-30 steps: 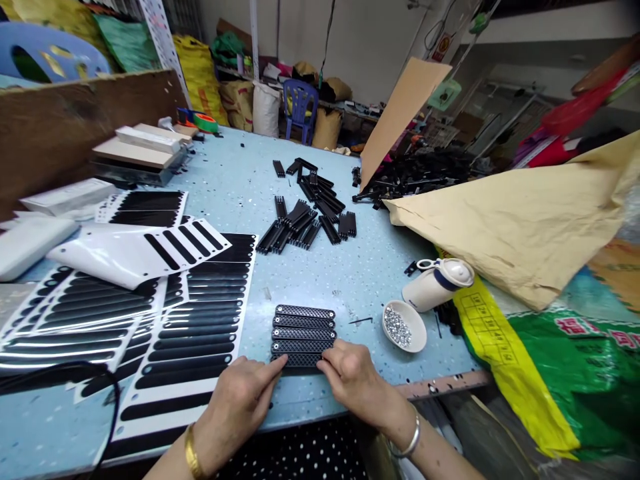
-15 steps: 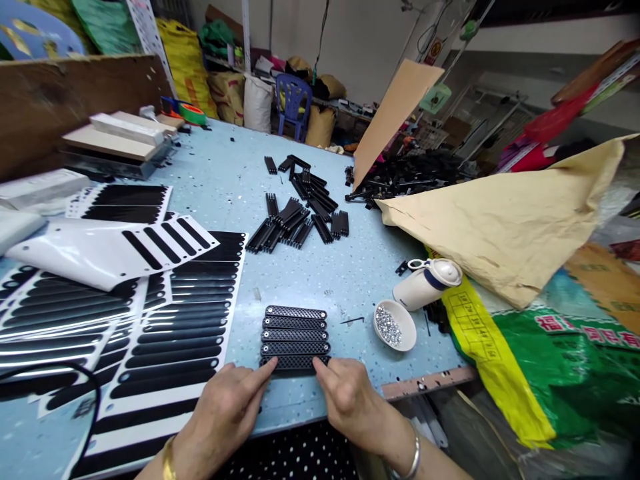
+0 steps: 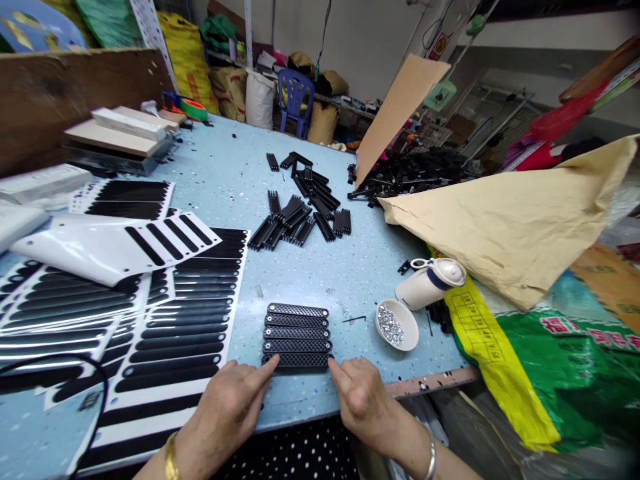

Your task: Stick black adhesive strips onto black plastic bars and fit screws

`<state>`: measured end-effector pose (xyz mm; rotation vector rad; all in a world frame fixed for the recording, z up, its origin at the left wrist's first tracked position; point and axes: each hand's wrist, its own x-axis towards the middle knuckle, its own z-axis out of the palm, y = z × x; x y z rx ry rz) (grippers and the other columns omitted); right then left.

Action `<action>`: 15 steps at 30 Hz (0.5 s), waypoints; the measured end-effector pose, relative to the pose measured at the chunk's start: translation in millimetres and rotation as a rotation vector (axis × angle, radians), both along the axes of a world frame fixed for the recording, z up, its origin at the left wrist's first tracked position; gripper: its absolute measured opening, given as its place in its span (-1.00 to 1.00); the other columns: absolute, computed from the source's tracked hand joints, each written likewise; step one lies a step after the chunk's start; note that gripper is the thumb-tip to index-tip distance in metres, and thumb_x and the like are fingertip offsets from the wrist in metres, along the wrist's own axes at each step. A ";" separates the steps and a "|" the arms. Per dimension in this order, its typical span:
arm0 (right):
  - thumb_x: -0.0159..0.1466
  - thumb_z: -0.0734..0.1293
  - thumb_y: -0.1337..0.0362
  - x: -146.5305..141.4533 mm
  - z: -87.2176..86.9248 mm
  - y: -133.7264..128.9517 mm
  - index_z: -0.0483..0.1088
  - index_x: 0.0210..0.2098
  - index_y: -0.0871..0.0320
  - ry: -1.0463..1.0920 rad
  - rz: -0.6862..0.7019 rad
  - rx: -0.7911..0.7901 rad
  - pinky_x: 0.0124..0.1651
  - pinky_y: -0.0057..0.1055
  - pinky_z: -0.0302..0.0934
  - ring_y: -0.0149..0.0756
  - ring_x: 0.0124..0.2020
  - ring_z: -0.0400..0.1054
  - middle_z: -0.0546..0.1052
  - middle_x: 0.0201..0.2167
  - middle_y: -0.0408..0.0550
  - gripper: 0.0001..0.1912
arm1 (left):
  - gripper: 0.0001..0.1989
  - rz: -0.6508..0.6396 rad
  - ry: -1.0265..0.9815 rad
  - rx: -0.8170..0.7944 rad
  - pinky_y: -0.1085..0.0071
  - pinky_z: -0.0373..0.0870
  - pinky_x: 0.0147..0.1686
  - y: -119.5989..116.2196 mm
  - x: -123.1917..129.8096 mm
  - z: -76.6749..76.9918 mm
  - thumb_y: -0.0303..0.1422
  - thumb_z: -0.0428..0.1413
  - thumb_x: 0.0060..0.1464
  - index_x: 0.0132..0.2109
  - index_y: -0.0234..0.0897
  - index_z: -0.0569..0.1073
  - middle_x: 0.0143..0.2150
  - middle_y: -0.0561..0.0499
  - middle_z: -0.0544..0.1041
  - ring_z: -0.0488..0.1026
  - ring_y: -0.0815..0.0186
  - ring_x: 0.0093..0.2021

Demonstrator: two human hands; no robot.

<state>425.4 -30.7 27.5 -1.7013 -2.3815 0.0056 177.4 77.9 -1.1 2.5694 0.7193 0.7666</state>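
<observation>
Several black bars with textured faces lie side by side in a row (image 3: 299,332) on the table's near part, most with a small silver screw at each end. Along its near edge is the nearest black bar (image 3: 303,361). My left hand (image 3: 230,400) has its index fingertip on that bar's left end, the other fingers curled in. At the right end, the index fingertip of my right hand (image 3: 363,400) touches the corner, its other fingers folded. The thumbs are partly hidden. Black sticker sheets (image 3: 165,320) lie left of my left hand.
Right of the bars are a hex key (image 3: 355,319), a white bowl (image 3: 411,331) of small silver screws and a white lidded cup (image 3: 423,288). Farther back lies a loose pile of black bars (image 3: 285,223). Brown paper (image 3: 500,227) covers the right side.
My right hand has slid slightly to the right, from the near bar's face to its right end. My left fingertip stays on the left end. The view has shifted slightly.
</observation>
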 end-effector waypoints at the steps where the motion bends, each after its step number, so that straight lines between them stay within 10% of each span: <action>1: 0.19 0.06 0.63 0.2 -1.5 -0.4 0.38 -0.01 0.38 0.014 0.001 -0.011 -0.45 -0.26 0.16 -0.19 -0.46 0.25 0.42 -0.48 0.04 -0.55 | -0.60 -0.002 0.013 0.001 0.30 0.39 -0.38 -0.6 -1.9 0.6 -0.58 -0.11 0.22 0.17 -0.35 0.32 -0.46 0.02 0.51 0.44 0.29 -0.48; 15: 0.23 0.08 0.60 3.8 -17.1 -2.3 0.35 0.03 0.36 0.140 0.003 0.076 -0.46 -0.28 0.19 -0.20 -0.48 0.29 0.44 -0.49 0.03 -0.57 | -0.52 0.026 0.095 0.049 0.33 0.38 -0.50 -1.8 -18.9 2.2 -0.60 -0.13 0.17 0.20 -0.29 0.30 -0.52 0.03 0.50 0.43 0.28 -0.57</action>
